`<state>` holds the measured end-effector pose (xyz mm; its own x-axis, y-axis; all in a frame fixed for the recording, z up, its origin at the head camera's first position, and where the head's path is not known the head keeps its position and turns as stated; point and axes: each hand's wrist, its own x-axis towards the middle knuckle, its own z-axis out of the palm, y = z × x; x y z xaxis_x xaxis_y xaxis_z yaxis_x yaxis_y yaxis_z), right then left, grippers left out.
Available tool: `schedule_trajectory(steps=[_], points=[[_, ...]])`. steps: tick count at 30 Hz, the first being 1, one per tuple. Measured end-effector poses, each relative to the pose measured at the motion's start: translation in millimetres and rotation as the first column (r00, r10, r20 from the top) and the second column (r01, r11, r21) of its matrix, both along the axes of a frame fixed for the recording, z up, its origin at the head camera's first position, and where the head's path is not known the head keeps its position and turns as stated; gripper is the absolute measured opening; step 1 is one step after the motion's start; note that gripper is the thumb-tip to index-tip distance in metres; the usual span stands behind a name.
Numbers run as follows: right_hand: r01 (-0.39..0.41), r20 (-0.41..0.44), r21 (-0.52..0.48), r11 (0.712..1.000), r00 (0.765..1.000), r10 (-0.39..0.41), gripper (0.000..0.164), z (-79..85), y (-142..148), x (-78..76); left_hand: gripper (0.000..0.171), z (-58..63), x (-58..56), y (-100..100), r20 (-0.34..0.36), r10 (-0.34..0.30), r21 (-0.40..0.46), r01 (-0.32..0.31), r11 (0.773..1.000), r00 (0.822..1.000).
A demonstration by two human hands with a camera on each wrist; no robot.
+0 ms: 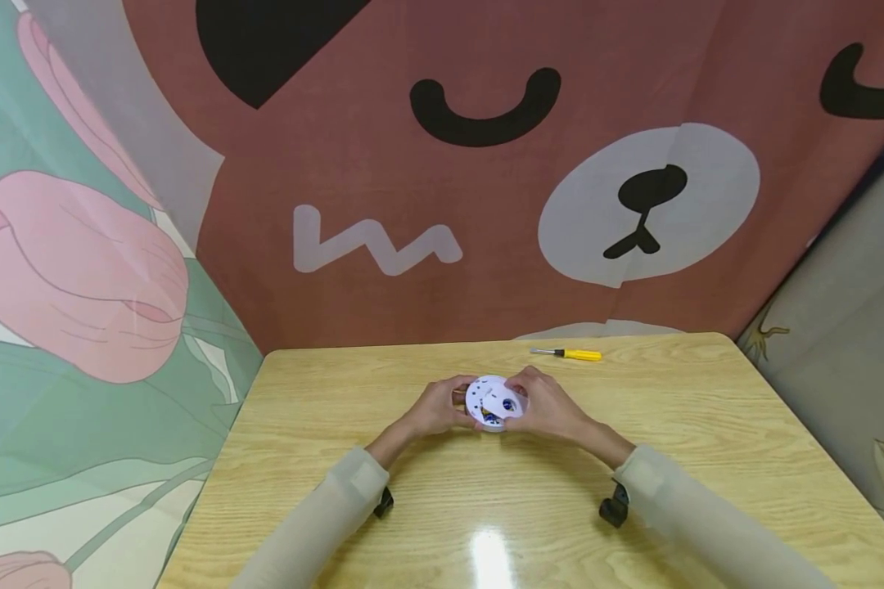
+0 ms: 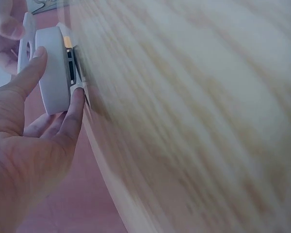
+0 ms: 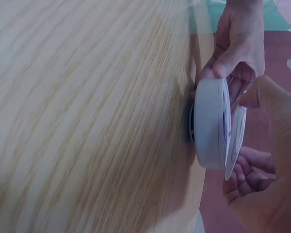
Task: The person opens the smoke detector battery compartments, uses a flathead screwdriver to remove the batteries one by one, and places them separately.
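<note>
A person's left hand [image 1: 438, 407] is gripping a round white housing [image 3: 210, 124] between thumb and fingers, over the middle of the table [image 1: 427, 499]; contact with the tabletop is unclear. The right hand [image 1: 550, 407] is pinching a thin white cover [image 3: 236, 143], which is sitting askew across the housing's face. Likely trouble: the right fingers slipping on the narrow rim would be dropping the cover; a sideways tug could be snagging the exposed parts. Containers: the housing is holding blue-and-yellow innards [image 1: 490, 418], details too small to tell. A yellow-handled screwdriver [image 1: 582, 355] is lying beyond.
</note>
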<state>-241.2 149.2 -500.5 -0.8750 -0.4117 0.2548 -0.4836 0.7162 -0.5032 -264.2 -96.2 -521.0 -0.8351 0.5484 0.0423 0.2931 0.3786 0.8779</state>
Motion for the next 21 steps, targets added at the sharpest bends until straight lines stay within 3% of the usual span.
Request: schedule_trajectory(steps=[7,15,21], points=[[-0.069,-0.04,0.015,0.998,0.997,0.069,0.061,-2.9,14.9,-1.5,0.078,-0.2,-1.8,0.7,0.046,0.005,0.025,-0.006,1.0,0.999],[-0.07,-0.009,0.02,0.997,0.998,0.07,0.059,-3.1,32.7,-0.6,0.08,0.8,-2.4,0.6,0.043,0.001,-0.004,-0.001,1.0,0.999],[-0.094,-0.035,0.022,0.995,0.995,0.095,0.058,-0.4,48.2,-1.7,0.084,1.8,-2.4,2.6,0.031,0.009,-0.04,-0.008,0.999,0.999]])
